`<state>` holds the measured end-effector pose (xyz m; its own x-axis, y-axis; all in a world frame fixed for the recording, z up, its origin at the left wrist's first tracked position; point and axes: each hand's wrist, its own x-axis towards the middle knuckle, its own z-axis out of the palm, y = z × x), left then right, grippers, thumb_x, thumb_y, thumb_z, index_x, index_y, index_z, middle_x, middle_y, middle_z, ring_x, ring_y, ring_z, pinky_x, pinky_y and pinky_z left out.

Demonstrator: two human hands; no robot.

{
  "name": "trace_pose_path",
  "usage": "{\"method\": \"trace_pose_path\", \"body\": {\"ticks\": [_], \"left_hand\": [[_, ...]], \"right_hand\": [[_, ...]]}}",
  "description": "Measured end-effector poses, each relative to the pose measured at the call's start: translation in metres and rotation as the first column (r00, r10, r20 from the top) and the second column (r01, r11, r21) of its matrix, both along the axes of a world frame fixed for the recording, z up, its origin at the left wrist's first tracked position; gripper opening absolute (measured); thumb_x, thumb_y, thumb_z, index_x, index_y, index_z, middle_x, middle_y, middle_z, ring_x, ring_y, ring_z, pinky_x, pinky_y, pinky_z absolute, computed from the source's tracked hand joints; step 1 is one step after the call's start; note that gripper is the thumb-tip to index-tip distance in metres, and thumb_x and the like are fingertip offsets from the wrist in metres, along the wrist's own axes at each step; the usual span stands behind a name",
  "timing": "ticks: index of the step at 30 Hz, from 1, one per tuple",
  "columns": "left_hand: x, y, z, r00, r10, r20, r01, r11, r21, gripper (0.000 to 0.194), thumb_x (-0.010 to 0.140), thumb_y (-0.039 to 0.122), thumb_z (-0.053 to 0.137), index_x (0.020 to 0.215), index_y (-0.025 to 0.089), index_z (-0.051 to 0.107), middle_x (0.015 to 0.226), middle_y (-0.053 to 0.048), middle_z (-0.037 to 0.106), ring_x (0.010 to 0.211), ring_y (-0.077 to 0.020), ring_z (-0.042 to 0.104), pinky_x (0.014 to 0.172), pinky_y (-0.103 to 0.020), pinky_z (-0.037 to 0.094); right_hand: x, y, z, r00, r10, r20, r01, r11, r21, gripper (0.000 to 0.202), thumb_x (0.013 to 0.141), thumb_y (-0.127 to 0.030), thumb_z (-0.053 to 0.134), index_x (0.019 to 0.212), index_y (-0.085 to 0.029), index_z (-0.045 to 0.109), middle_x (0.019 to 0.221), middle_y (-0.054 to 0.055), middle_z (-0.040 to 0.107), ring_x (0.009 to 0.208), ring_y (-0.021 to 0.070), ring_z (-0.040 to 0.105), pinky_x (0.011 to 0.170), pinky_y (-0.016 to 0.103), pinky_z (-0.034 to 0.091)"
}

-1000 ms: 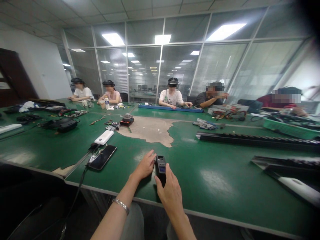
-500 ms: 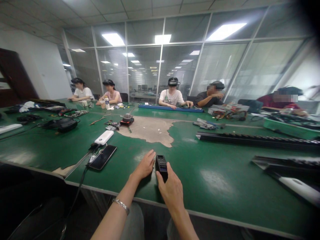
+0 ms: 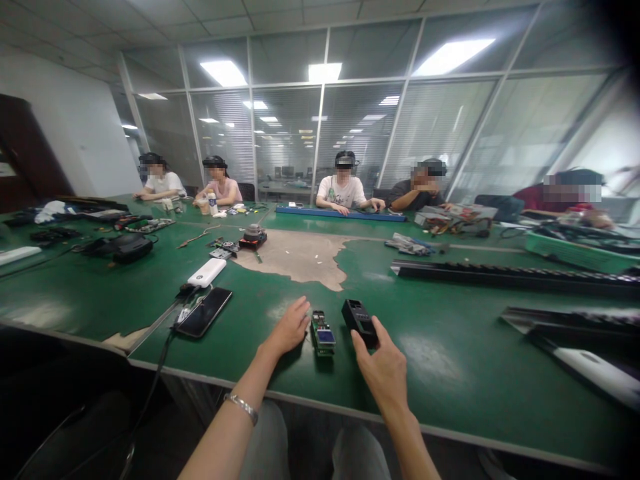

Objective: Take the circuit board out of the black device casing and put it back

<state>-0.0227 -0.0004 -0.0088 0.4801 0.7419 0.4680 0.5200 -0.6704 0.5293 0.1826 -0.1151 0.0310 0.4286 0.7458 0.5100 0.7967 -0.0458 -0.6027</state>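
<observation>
A small green circuit board (image 3: pixel 323 333) with a bluish screen lies on the green table between my hands. To its right, my right hand (image 3: pixel 383 357) grips a black plastic casing (image 3: pixel 360 321) by its sides, thumb on the left and fingers on the right. My left hand (image 3: pixel 290 328) rests on the table just left of the board, its fingers pointing forward. Those fingers lie close together, and whatever may be under the palm is hidden.
On the left are a black phone (image 3: pixel 205 313), a white power bank (image 3: pixel 207 273) and cables. Black metal rails (image 3: pixel 500 275) lie on the right, near a green basket (image 3: pixel 575 250). Several people sit across the table (image 3: pixel 450 400).
My right hand has moved right with the black casing, which has come off the circuit board. The board is now uncovered. My left hand has stayed nearly in place.
</observation>
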Motion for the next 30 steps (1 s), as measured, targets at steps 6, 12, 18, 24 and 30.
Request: {"method": "trace_pose_path", "body": {"ticks": [6,12,18,24,30], "left_hand": [[0.000,0.002,-0.001,1.000,-0.017,0.010,0.017,0.999,0.033,0.039,0.097,0.023,0.035,0.134,0.018,0.047,0.146,-0.012,0.041,0.135,-0.0221,0.037,0.113,-0.046,0.033],[0.000,0.003,-0.004,1.000,-0.012,-0.012,0.012,0.999,0.039,0.040,0.096,0.022,0.035,0.134,0.016,0.047,0.146,-0.013,0.040,0.136,-0.0223,0.036,0.113,-0.045,0.032],[0.000,0.001,-0.001,1.000,-0.017,-0.025,0.019,0.999,0.044,0.040,0.096,0.021,0.034,0.133,0.015,0.048,0.146,-0.014,0.040,0.136,-0.0221,0.037,0.113,-0.044,0.032],[0.001,-0.004,0.005,0.999,-0.021,-0.042,0.022,0.999,0.027,0.039,0.096,0.021,0.034,0.131,0.016,0.050,0.146,-0.014,0.040,0.135,-0.0228,0.038,0.112,-0.042,0.034],[0.001,-0.005,0.006,0.999,-0.019,-0.037,0.020,0.999,0.025,0.037,0.096,0.020,0.035,0.129,0.016,0.053,0.145,-0.014,0.040,0.135,-0.0230,0.038,0.113,-0.041,0.033]], "right_hand": [[0.005,-0.004,-0.023,1.000,0.022,0.019,-0.021,0.999,-0.033,0.065,0.084,-0.050,0.048,0.135,-0.010,0.048,0.124,0.018,0.060,0.110,0.0294,0.060,0.095,0.043,0.046],[0.003,-0.004,-0.030,0.997,0.045,0.069,-0.044,0.999,-0.006,0.064,0.084,-0.047,0.048,0.135,-0.008,0.046,0.126,0.018,0.059,0.111,0.0292,0.060,0.095,0.043,0.046],[0.009,-0.002,-0.039,0.990,0.073,0.120,-0.077,0.996,0.035,0.066,0.083,-0.047,0.052,0.133,-0.004,0.046,0.128,0.020,0.056,0.118,0.0294,0.053,0.102,0.043,0.041],[0.008,-0.002,-0.039,0.994,0.066,0.087,-0.071,0.996,0.057,0.079,0.081,-0.053,0.055,0.141,-0.006,0.035,0.136,0.020,0.049,0.124,0.0292,0.048,0.104,0.044,0.039],[0.007,-0.004,-0.041,0.989,0.090,0.118,-0.094,0.995,0.025,0.071,0.084,-0.049,0.051,0.141,-0.007,0.037,0.135,0.018,0.051,0.122,0.0283,0.050,0.102,0.043,0.040]]}}
